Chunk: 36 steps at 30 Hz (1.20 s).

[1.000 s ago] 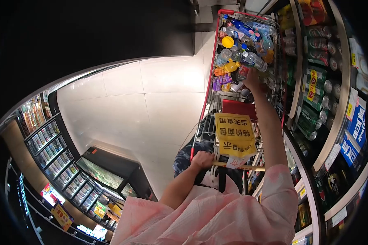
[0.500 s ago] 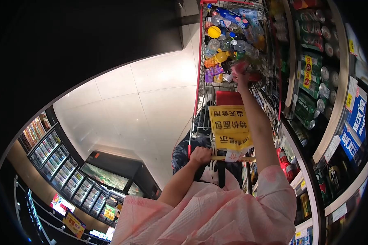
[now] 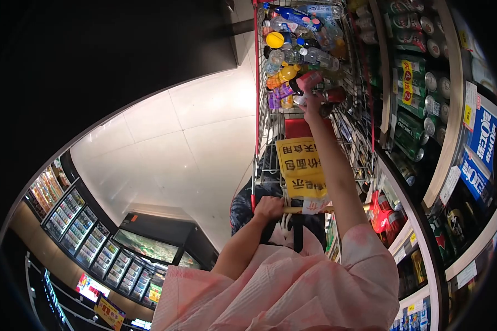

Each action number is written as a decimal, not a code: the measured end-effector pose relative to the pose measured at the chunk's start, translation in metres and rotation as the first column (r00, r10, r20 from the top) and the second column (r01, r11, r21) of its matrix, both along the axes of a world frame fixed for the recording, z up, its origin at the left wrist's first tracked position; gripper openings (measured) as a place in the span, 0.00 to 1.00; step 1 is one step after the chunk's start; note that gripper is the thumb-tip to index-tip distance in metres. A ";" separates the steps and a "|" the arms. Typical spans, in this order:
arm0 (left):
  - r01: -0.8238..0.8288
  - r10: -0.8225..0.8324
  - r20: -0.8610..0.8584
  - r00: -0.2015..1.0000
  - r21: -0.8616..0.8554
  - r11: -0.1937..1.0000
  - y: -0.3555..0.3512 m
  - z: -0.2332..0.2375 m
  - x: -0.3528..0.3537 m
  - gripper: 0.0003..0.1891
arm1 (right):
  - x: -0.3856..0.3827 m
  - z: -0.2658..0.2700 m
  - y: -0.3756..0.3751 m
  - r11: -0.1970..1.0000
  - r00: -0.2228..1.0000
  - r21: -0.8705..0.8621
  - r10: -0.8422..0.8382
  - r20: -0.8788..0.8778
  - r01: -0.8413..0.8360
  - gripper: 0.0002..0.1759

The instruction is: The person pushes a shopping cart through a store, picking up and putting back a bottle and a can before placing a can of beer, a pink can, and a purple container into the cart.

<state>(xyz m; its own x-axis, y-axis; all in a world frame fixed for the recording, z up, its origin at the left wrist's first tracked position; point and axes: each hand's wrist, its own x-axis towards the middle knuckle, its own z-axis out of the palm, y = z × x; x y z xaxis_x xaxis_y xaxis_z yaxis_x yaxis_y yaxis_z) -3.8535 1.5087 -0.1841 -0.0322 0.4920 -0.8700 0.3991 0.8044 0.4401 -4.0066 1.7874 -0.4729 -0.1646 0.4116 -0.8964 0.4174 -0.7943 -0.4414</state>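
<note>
A wire shopping cart [image 3: 256, 118] with red edges stands in front of me, piled with bottles [image 3: 320, 58]. My left hand [image 3: 269, 208] is wrapped round the cart handle [image 3: 292, 210] at its left part. Over the near end of the pile, my right hand [image 3: 312, 105] reaches out with its fingers round a pink-red object [image 3: 310, 81], perhaps a can or bottle. Close by lie a purple-labelled bottle [image 3: 282, 91] and a dark red bottle [image 3: 334, 95]. A yellow sign [image 3: 299, 165] with black writing hangs on the cart, partly behind my right forearm.
Shelves with packs of green cans [image 3: 410, 83] run close along the cart's right side. Red packs [image 3: 385, 218] sit on the shelf near my right elbow. Pale floor [image 3: 204, 121] lies to the left, with a black display case [image 3: 154, 237] and lit shelves beyond.
The cart and its bottles have shifted slightly left in view. My right hand has moved left with them, and the pink-red object shows more clearly. My left hand remains on the handle.
</note>
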 end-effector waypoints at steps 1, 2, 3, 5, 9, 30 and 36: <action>-0.007 0.007 -0.002 1.000 0.005 1.000 0.000 0.001 0.000 0.13 | -0.019 -0.004 -0.005 0.997 0.998 -0.063 -0.048 -0.037 0.046 0.56; -0.011 0.011 -0.009 1.000 0.009 1.000 0.000 0.002 0.000 0.13 | -0.037 -0.001 -0.007 0.988 0.992 -0.128 -0.101 -0.075 0.091 0.58; -0.013 0.013 -0.007 1.000 0.003 1.000 -0.003 -0.002 0.004 0.13 | -0.048 0.004 -0.004 0.970 0.976 -0.212 -0.150 -0.159 0.115 0.56; -0.009 0.011 -0.046 0.999 0.036 0.999 -0.009 -0.008 0.012 0.14 | -0.052 -0.076 -0.003 0.969 0.990 -0.211 -0.135 -0.027 0.127 0.50; 0.020 -0.015 -0.073 0.997 0.062 0.998 -0.015 -0.013 0.016 0.15 | -0.052 -0.067 -0.003 0.986 0.988 -0.088 -0.139 0.062 0.144 0.52; 0.216 -0.205 -0.238 0.949 0.022 0.976 -0.001 -0.009 0.024 0.23 | 0.164 0.291 -0.018 0.325 0.742 0.674 0.402 0.536 -0.663 0.37; 0.253 -0.205 -0.370 0.906 0.087 0.963 -0.001 -0.001 0.032 0.23 | 0.252 0.384 -0.052 0.297 0.859 0.811 0.077 0.506 -0.504 0.40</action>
<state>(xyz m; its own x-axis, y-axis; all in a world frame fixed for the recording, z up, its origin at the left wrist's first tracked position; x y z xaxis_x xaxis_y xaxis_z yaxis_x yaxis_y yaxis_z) -3.8216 1.5076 -0.1856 -0.1993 0.6309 -0.7498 0.7144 0.6172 0.3295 -3.7545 1.7357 -0.0891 -0.2702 0.9627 -0.0125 0.7976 0.2165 -0.5630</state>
